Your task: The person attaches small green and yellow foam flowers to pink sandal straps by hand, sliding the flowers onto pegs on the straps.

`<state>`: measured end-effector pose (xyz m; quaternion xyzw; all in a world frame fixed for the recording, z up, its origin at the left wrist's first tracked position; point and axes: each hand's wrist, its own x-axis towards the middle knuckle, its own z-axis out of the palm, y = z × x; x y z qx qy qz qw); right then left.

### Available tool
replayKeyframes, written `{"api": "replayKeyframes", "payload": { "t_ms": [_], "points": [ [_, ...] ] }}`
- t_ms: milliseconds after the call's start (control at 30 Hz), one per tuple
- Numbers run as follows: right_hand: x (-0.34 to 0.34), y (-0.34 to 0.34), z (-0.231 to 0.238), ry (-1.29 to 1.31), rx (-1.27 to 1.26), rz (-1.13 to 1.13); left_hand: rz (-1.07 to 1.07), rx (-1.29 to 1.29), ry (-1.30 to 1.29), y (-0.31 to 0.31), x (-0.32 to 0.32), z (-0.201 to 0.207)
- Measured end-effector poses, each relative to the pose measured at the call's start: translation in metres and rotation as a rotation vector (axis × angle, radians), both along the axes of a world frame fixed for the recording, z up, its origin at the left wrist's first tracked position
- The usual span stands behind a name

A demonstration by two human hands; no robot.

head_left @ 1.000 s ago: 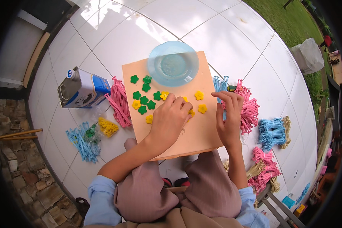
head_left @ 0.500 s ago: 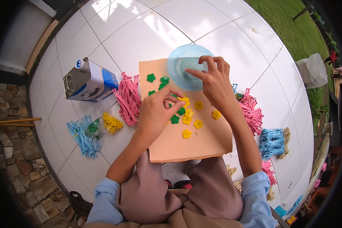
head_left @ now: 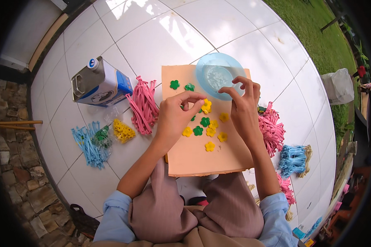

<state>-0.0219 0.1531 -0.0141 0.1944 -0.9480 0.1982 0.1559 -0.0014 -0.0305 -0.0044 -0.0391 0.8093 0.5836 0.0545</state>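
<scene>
My left hand (head_left: 174, 117) pinches a yellow plastic flower (head_left: 206, 106) between thumb and fingertips, above a peach-coloured board (head_left: 189, 158) across my lap. To its right, my right hand (head_left: 246, 109) hovers at the near edge of a light-blue dish (head_left: 202, 72); its fingers are bent and apart. I cannot make out whether anything small sticks to its fingertips. A glossy clear substance (head_left: 219, 78) lies in the dish. Several loose yellow flowers (head_left: 210, 146) and green flowers (head_left: 174, 85) are scattered over the board, some partly hidden behind my left hand.
Left of the board stand a metal can (head_left: 101, 84), a pink bundle of strips (head_left: 143, 108), light-blue strips (head_left: 88, 144) and a bag of yellow flowers (head_left: 123, 131). On the right lie more pink strips (head_left: 272, 129) and a blue bundle (head_left: 292, 160). White tiles (head_left: 152, 43) surround them.
My right hand has drawn back from inside the dish toward the board's near side. The left hand still holds the yellow flower, now slightly farther right in view. The view has shifted a little.
</scene>
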Motion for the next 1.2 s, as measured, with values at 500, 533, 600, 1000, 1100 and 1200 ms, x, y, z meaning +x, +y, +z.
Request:
{"api": "replayKeyframes", "payload": {
  "t_ms": [500, 533, 600, 1000, 1100, 1200],
  "points": [
    [0.048, 0.002, 0.010, 0.278, 0.039, 0.057, -0.056, -0.047, -0.037, 0.014, 0.002, 0.011],
    [0.049, 0.002, 0.010, 0.283, 0.054, 0.058, -0.063, -0.040, -0.039, 0.014, 0.002, 0.011],
    [0.049, 0.002, 0.009, 0.287, 0.069, 0.058, -0.072, -0.034, -0.042, 0.014, 0.002, 0.007],
    [0.068, 0.025, 0.020, 0.155, -0.100, -0.138, -0.120, 0.052, -0.022, 0.031, 0.005, 0.005],
    [0.076, 0.037, 0.009, 0.139, -0.201, -0.226, -0.219, -0.219, 0.119, 0.048, 0.010, 0.003],
    [0.084, 0.046, 0.002, 0.157, -0.218, -0.261, -0.296, -0.420, 0.331, 0.059, 0.015, -0.003]
  ]
}}
